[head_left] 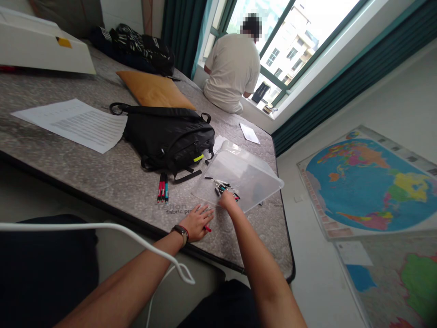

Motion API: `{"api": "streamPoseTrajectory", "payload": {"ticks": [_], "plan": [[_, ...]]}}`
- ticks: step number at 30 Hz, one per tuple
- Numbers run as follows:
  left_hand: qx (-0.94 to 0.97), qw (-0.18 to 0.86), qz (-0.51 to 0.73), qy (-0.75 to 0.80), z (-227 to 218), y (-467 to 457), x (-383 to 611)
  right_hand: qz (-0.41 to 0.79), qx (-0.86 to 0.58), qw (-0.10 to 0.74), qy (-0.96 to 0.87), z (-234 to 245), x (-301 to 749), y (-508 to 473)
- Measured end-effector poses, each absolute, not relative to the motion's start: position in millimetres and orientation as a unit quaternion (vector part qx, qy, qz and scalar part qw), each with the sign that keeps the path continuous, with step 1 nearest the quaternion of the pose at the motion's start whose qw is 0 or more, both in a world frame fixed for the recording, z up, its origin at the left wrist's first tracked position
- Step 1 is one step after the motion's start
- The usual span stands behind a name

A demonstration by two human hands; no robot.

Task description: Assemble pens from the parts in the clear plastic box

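My left hand (198, 222) rests low over the mattress edge, fingers stretched forward. From its thumb side sticks a red pen piece (207, 228), held against the hand; the rest of it is covered. My right hand (226, 199) reaches into a clear plastic tray (254, 182), fingers closed and pointing down at a loose heap of pen parts (223, 186) in black, white, teal and red. Its fingertips are hidden, so what they grip cannot be made out. Left of the tray, several pens (163, 187) with red and teal barrels lie side by side on the mattress (119, 177).
A black backpack (167, 136) lies behind the pens, with a brown envelope (155, 89) beyond and a printed sheet (73, 123) to the left. A white cable (112, 226) crosses in front of my left forearm. A person (234, 68) sits by the window.
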State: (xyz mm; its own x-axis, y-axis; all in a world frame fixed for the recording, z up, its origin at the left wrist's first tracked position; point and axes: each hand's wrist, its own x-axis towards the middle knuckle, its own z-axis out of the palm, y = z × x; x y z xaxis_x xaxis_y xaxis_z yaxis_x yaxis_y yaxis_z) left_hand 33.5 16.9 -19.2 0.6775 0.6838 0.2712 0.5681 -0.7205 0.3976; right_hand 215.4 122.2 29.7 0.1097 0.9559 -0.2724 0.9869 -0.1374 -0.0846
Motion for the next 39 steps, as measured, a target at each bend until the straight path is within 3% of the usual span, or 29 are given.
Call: {"api": "streamPoseTrajectory", "payload": {"ticks": [3, 6, 9, 14, 18, 27, 39], "plan": [[0.903, 0.143, 0.208, 0.347, -18, 17, 33, -0.123, 0.746, 0.021, 0.654, 35, 219, 114], [0.903, 0.145, 0.211, 0.346, -18, 17, 33, -0.153, 0.731, -0.114, 0.655, 40, 227, 97], [0.902, 0.145, 0.208, 0.349, -18, 17, 33, -0.256, 0.693, -0.262, 0.621, 45, 235, 66], [0.904, 0.145, 0.200, 0.350, -19, 18, 33, -0.510, 0.627, -0.410, 0.423, 58, 234, -5], [0.904, 0.147, 0.203, 0.348, -19, 17, 33, -0.516, 0.597, -0.485, 0.377, 64, 222, -47], [0.902, 0.143, 0.203, 0.352, -18, 17, 33, -0.313, 0.620, -0.429, 0.578, 88, 190, -81], [0.904, 0.142, 0.203, 0.350, -18, 17, 33, -0.248, 0.586, -0.350, 0.687, 84, 181, -80]]}}
